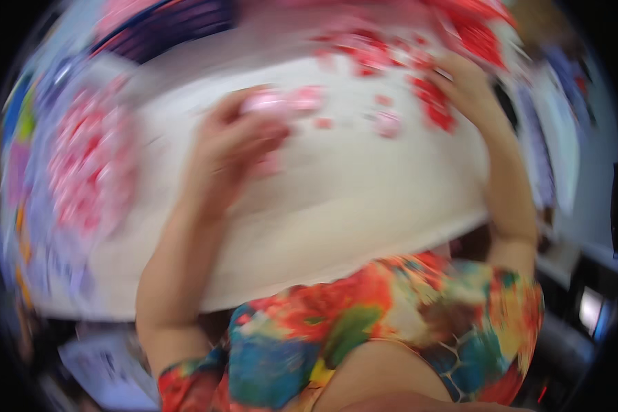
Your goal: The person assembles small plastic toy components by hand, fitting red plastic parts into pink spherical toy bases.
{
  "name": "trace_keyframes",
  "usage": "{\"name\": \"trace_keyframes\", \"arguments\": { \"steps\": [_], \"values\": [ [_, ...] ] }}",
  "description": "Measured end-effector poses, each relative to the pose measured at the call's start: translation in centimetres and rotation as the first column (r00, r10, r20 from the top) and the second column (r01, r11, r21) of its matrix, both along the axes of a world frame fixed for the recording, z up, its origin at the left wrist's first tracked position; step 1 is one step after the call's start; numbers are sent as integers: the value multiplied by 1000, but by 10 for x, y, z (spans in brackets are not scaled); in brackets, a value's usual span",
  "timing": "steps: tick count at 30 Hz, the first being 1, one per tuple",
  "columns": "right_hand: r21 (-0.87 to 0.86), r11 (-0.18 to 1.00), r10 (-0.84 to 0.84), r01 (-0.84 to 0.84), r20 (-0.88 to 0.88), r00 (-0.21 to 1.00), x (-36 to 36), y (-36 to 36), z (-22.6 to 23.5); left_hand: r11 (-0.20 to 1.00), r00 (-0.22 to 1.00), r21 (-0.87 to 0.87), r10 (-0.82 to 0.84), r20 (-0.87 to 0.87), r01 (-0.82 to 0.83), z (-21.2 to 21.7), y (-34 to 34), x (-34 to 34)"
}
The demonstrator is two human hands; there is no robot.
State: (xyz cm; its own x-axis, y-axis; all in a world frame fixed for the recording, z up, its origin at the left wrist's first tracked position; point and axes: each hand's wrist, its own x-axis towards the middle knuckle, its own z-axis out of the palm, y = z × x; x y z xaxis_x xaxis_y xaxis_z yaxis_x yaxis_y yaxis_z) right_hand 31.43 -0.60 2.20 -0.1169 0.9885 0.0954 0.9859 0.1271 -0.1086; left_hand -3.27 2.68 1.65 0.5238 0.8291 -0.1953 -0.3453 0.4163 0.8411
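Note:
My left hand (237, 130) is closed around a shiny pink piece (271, 103), too blurred to name, over the left middle of the white table (336, 185). More pink shows beside and below its fingers. At the far right my right hand (460, 82) reaches down to a pile of small red pieces (432, 106). Its fingertips are smeared by motion, so I cannot tell whether they grip one. A small pink piece (387, 123) lies between the hands. Farther back are scattered red and pink pieces (367, 55).
A clear bag of pink pieces (93, 161) sits at the table's left. Behind it stands a dark blue basket (168, 31). Red bagged material (477, 41) lies at the back right. The table's near edge (364, 264) runs close to my body.

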Motion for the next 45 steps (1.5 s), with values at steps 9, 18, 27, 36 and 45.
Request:
{"name": "trace_keyframes", "arguments": {
  "steps": [9, 18, 27, 36, 45],
  "values": [
    [-194, 979, -66, -59, -578, 814, -57, -21, 20, 992, 980, -85, -76, 184, 93, 10, -5, 0],
    [-622, 736, -243, -267, -611, 754, -153, -24, 20, 996, 980, -53, -55, 192, 66, 12, -7, -4],
    [-564, 793, -230, -231, -627, 744, -148, -30, 15, 983, 985, -151, -80, 150, 103, 13, -12, -8],
    [-336, 888, 93, -314, -537, 838, -139, -12, 8, 994, 996, 64, -87, 13, 86, 1, 3, -12],
    [-114, 859, 355, -498, -569, 742, -116, -21, -2, 991, 993, -133, 20, 117, -4, -2, 4, 10]
  ]
}}
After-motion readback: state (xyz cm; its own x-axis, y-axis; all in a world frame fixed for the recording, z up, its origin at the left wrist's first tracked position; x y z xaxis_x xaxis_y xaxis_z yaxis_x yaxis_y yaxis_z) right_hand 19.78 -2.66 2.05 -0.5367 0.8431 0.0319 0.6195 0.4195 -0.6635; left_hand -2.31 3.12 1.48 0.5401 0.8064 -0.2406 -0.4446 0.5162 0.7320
